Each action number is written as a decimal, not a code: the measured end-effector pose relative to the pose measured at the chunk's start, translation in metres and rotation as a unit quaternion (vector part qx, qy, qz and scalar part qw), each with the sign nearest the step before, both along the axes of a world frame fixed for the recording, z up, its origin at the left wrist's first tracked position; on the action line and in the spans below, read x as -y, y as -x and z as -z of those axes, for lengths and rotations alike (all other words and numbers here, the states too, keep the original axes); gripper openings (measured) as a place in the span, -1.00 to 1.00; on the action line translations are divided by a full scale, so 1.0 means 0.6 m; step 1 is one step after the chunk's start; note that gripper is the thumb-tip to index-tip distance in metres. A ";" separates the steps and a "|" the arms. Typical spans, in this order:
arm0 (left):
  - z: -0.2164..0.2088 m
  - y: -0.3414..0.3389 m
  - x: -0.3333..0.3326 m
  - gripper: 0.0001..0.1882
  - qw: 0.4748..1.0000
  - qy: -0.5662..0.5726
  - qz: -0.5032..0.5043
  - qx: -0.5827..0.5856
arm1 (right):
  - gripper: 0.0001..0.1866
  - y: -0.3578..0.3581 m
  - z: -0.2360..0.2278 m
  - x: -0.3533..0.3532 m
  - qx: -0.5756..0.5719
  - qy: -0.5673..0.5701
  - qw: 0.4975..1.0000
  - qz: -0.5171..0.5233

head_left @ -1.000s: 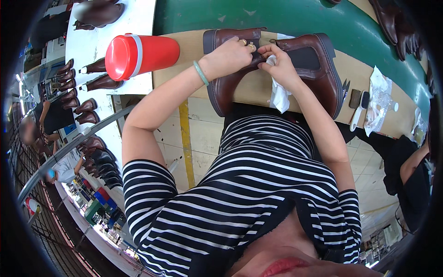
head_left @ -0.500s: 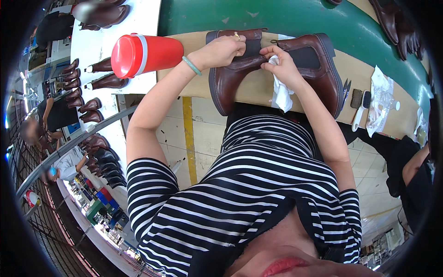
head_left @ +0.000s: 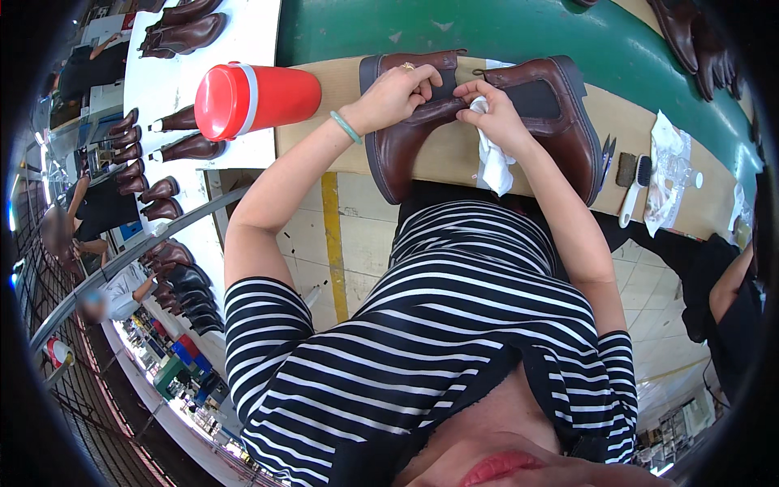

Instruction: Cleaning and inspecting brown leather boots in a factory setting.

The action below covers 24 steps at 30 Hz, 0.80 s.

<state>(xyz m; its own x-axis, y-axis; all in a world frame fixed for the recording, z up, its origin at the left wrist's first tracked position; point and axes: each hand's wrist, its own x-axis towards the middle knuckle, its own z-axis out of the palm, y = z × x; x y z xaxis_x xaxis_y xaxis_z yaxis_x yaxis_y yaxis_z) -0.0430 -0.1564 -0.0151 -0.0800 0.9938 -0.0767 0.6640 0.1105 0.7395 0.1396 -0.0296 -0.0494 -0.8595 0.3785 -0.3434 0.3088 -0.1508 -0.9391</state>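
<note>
Two dark brown leather ankle boots with black elastic side panels lie on their sides, tops toward each other. My left hand (head_left: pixel 399 97) rests over the left boot (head_left: pixel 396 162), its fingers bent and drawn together beside the elastic panel; whether they pinch anything is too small to see. At that boot's top edge, my right hand (head_left: pixel 493 120) pinches with thumb and forefinger. A crumpled white cloth (head_left: pixel 496 166) is tucked in the same hand and hangs from the palm. Close by on its right lies the other boot (head_left: pixel 568 150).
Cardboard (head_left: pixel 341 97) covers the bench's near edge, with a green surface (head_left: pixel 365 28) beyond. A red jug (head_left: pixel 276 99) stands left. Scissors (head_left: pixel 607 158), a brush (head_left: pixel 635 191) and a crumpled wipe (head_left: pixel 667 162) lie right. More shoes fill the white table (head_left: pixel 251 32); people work at left and right.
My left hand has shifted slightly down and left, and its forefinger is straighter. The right hand has barely moved and keeps the cloth.
</note>
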 end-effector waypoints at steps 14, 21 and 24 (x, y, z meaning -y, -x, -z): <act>-0.002 -0.013 0.000 -0.66 0.998 -0.021 0.024 -0.062 | -0.63 0.001 0.004 -0.001 0.000 0.009 1.000 0.004; -0.005 0.000 0.001 -0.72 0.999 0.009 -0.020 0.023 | -0.64 -0.001 0.001 -0.001 0.010 0.021 1.000 0.009; -0.009 0.008 0.001 -0.73 0.995 0.032 -0.043 0.083 | -0.64 -0.001 0.005 -0.001 0.011 0.040 0.999 0.010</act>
